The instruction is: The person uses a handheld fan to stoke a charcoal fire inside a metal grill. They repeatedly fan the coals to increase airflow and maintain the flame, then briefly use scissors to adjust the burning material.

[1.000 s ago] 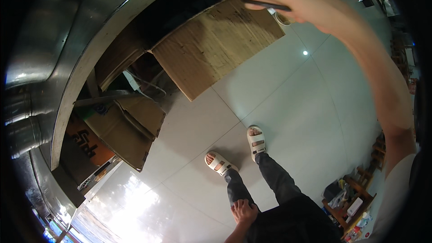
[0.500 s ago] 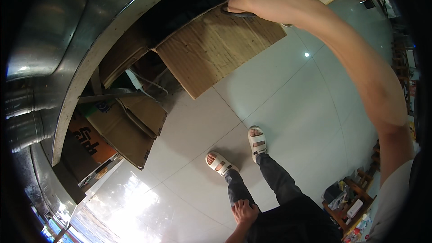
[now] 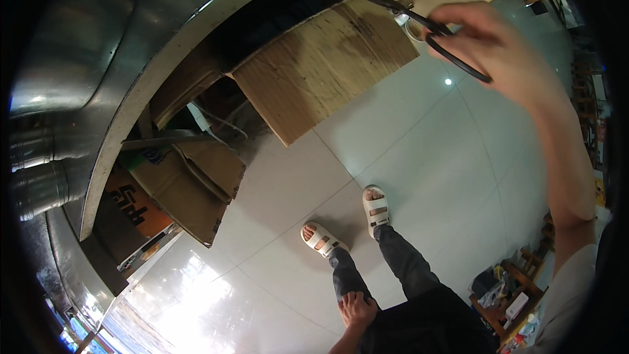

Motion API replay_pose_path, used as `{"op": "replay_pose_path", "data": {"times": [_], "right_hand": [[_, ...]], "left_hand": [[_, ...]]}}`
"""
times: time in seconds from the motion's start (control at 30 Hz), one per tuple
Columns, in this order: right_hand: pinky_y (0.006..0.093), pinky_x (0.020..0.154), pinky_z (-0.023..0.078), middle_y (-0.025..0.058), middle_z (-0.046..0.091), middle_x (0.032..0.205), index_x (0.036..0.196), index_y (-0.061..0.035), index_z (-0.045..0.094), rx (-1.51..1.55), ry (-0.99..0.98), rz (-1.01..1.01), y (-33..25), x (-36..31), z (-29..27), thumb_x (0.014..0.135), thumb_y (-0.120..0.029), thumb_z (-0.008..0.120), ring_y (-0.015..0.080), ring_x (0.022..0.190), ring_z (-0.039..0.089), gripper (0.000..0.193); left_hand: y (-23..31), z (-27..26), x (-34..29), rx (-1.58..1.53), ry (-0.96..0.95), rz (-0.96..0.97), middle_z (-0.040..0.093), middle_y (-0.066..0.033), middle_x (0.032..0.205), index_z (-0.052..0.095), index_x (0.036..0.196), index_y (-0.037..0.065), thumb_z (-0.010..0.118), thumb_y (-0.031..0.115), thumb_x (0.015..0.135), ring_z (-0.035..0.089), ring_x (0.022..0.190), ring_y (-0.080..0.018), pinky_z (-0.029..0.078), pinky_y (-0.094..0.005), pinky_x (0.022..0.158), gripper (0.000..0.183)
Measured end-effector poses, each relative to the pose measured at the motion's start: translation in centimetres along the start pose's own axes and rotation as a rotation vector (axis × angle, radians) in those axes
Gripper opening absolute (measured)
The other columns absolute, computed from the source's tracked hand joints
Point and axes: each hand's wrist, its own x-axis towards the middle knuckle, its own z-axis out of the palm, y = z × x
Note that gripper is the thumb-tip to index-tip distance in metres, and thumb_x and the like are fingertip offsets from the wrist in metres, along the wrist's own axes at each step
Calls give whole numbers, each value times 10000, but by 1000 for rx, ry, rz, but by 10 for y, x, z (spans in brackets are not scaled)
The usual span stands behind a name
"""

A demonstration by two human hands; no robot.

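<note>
My right hand (image 3: 481,42) is raised at the upper right and slightly blurred. Its fingers are in the handles of a pair of black-handled scissors (image 3: 419,19), closed around them. The blades point left over the top edge of an open cardboard box (image 3: 327,69), and their tips fade into the dark inside. One handle loop hangs below the fingers. Down at the bottom, my left hand (image 3: 357,308) lies on my knee, holding nothing, its fingers slightly bent over the dark trousers.
A metal counter (image 3: 151,59) curves along the left above the boxes. Folded cardboard (image 3: 190,190) and an orange printed box (image 3: 141,206) lie under it. My sandalled feet stand on pale floor tiles (image 3: 282,190). A wooden rack (image 3: 517,288) with small goods stands at the lower right.
My right hand has moved right and slightly down, away from the box. More of the scissors now shows, including the joint and part of the blades. My left hand stays on the knee.
</note>
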Motion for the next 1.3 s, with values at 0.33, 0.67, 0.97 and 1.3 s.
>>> {"op": "replay_pose_path", "data": {"times": [0.33, 0.67, 0.97, 1.3], "right_hand": [[217, 605, 434, 17, 682, 915, 1342, -66, 592, -339, -79, -270, -1, -62, -62, 942, -29, 679, 43, 682, 531, 410], [204, 592, 410, 28, 676, 950, 1307, -20, 603, -474, -198, 67, -34, -18, -25, 974, 3, 636, 35, 728, 564, 335], [204, 678, 464, -3, 631, 917, 1256, -29, 619, -33, -108, 58, 6, 7, -34, 946, -153, 664, 67, 779, 586, 336], [293, 535, 244, -39, 356, 679, 976, -59, 598, -574, -317, -337, -15, 18, -25, 799, -176, 746, 83, 587, 318, 258]], "left_hand": [[-1, 3, 1, -6, 5, -17, 658, -122, 1067, 694, 938, 82, 656, 298, 788, 581, 1123, -328, 420, -511, 1011, 266], [1, -2, 1, -8, 13, -18, 655, -117, 1058, 687, 930, 81, 658, 297, 789, 582, 1116, -326, 428, -516, 992, 260], [3, 0, 1, 0, 30, -6, 655, -114, 1055, 684, 905, 86, 659, 283, 785, 588, 1099, -327, 430, -515, 984, 232], [-1, 3, 1, 28, 10, -21, 656, -88, 1074, 709, 938, 96, 679, 286, 801, 585, 1113, -308, 437, -497, 976, 236]]}}
